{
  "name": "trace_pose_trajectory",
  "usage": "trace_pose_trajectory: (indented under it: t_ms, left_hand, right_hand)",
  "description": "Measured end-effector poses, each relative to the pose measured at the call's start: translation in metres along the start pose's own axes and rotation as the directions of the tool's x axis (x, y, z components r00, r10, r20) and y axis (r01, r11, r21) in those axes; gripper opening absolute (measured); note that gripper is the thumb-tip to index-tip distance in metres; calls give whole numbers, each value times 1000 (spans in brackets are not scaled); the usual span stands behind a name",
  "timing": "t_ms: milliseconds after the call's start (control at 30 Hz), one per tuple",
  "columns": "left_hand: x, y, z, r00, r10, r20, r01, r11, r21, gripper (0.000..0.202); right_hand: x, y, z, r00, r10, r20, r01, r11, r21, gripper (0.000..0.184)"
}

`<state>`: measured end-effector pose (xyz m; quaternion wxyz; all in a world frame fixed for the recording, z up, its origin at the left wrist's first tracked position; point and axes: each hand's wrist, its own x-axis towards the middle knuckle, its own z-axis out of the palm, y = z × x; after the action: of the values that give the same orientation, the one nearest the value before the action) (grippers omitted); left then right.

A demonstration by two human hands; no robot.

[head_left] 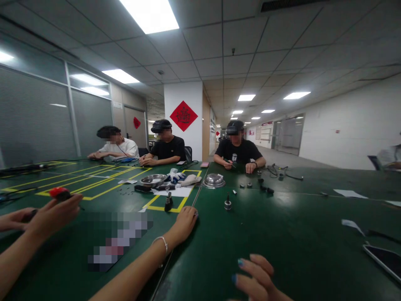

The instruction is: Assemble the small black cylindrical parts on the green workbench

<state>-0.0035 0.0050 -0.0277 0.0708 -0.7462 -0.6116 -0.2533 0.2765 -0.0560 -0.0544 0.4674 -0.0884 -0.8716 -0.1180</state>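
My left hand [184,223] rests palm down on the green table [282,234], with a thin bracelet at the wrist and the fingers lying loosely with nothing in them. Just beyond it stands a small black tool [168,202] inside a yellow taped box. My right hand [255,280] shows at the bottom edge, hovering low over the table with its fingers spread, blue nails, and nothing in it. A small metal cylinder part [227,204] stands upright on the table beyond both hands.
At the left, a co-worker's hands [52,213] hold a red-topped object [59,193]. Two metal bowls [153,179] [214,180], white gloves [184,179], small black parts [265,189] and cables [278,170] lie farther out. Three people sit across the table. A phone [382,257] lies at right.
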Motion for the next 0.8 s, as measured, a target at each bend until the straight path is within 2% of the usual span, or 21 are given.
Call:
trace_pose_trajectory:
  t_ms: [33, 67, 133, 167, 300, 400, 500, 600, 700, 800]
  left_hand:
    - [0, 1, 2, 1000, 1, 7, -1, 1000, 9, 18]
    - [-1, 2, 4, 1000, 2, 12, -2, 1000, 16, 18]
    - [-1, 6, 6, 1000, 5, 21, -6, 1000, 20, 20]
    - [-2, 9, 7, 1000, 10, 27, -11, 1000, 19, 22]
    - [-8, 32, 8, 991, 92, 99, -87, 995, -58, 28]
    - [-18, 59, 8, 964, 214, 155, -181, 963, -202, 34]
    - [-33, 84, 11, 944, 270, 192, -182, 907, -381, 53]
    - [-48, 100, 17, 940, 298, 164, -190, 860, -474, 72]
    - [-52, 103, 22, 935, 335, 114, -243, 844, -479, 75]
    - [-45, 99, 22, 958, 279, 61, -214, 844, -493, 69]
  right_hand:
    - [7, 3, 2, 996, -63, -62, 61, 998, -23, 25]
    - [14, 4, 2, 991, -64, -114, 57, 996, -63, 28]
    - [23, 6, 1, 993, 117, -7, -117, 990, -78, 38]
    - [26, 6, 0, 978, 204, 47, -200, 977, -69, 41]
    - [25, 6, 3, 849, 505, 153, -502, 863, -62, 45]
    - [21, 8, 8, 767, 613, 191, -615, 787, -56, 44]
    - [21, 9, 9, 734, 633, 247, -641, 765, -57, 41]
    - [24, 9, 8, 742, 574, 347, -613, 790, 4, 35]
    - [25, 10, 7, 732, 571, 372, -619, 785, 13, 35]
    - [25, 11, 7, 714, 591, 376, -634, 773, -11, 33]
